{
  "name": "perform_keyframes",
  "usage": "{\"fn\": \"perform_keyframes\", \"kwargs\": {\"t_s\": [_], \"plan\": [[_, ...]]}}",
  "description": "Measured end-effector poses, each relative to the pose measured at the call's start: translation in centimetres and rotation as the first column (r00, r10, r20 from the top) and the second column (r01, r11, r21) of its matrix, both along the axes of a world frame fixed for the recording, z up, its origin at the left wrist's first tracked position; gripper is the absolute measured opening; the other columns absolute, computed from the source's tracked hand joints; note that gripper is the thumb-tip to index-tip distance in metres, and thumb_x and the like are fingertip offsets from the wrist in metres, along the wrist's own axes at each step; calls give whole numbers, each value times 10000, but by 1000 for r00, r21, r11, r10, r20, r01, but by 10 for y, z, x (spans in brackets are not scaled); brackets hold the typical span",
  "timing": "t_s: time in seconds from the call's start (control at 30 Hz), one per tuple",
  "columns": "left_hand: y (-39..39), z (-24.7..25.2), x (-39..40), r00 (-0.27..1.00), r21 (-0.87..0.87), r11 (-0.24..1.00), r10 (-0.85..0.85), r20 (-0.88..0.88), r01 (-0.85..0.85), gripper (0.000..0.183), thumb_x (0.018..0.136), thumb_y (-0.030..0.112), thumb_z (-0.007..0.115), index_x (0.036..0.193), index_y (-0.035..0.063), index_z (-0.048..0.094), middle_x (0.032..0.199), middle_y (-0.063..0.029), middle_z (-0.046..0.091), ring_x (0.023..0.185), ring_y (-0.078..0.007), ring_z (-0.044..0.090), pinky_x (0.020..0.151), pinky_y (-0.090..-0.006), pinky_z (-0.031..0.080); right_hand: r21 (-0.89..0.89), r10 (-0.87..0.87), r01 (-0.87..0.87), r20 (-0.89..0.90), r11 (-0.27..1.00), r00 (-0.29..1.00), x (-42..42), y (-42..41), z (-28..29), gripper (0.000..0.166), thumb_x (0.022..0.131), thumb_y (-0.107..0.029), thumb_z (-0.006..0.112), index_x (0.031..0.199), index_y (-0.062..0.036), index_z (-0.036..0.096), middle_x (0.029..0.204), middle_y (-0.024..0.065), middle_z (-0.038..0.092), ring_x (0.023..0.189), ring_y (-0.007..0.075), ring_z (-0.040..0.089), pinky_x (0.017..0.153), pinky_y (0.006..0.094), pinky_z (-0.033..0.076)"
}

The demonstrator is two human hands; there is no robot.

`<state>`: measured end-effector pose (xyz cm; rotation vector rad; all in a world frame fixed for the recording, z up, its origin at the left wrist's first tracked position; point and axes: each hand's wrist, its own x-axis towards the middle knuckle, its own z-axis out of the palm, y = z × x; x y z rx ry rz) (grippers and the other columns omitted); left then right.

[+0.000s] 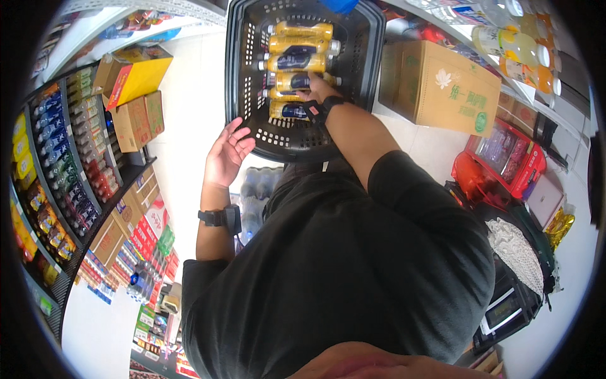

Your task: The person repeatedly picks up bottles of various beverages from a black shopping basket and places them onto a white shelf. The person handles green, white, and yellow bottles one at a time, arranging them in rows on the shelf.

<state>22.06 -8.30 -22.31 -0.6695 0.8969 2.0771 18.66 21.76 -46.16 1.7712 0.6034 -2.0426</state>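
A black plastic shopping basket (234, 61) is in front of me, with several yellow drink bottles (296, 61) lying on their sides in a column inside it. Down in the basket, my right hand (322, 89) grips one of the lower bottles (289, 81), its thumb across the dark label. Part of that bottle is hidden by the hand. My left hand (227, 154) is raised by the basket's lower left corner, palm up and fingers apart, holding nothing. Whether its fingertips touch the rim I cannot tell.
Cardboard cartons (454, 87) stand right of the basket, below a shelf of drink bottles (511, 45). Drink shelves (71, 147) line the left side, with opened boxes (137, 118) beside them. Shrink-wrapped bottles (255, 189) lie on the floor near my legs.
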Motion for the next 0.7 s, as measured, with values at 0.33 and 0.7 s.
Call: {"fn": "perform_keyframes", "kwargs": {"t_s": [0.33,0.7], "plan": [[16,24,12,997,31,997,75,-32,-74,491,1069,309,524,1467,25,472,1218,-161,682,1031,-298,705,988,-431,562,-96,-160,141,-237,985,958,28,-4,-61,409,1078,-237,574,1448,-93,479,1503,80,445,1282,315,527,999,292,582],[26,53,20,996,99,995,-17,-84,25,443,1071,310,517,1435,57,515,1211,-150,697,1020,-300,714,966,-437,568,-174,157,-181,-145,968,977,-5,31,124,526,961,-216,713,1418,-76,495,1443,255,482,1259,425,585,1038,494,562]]}}
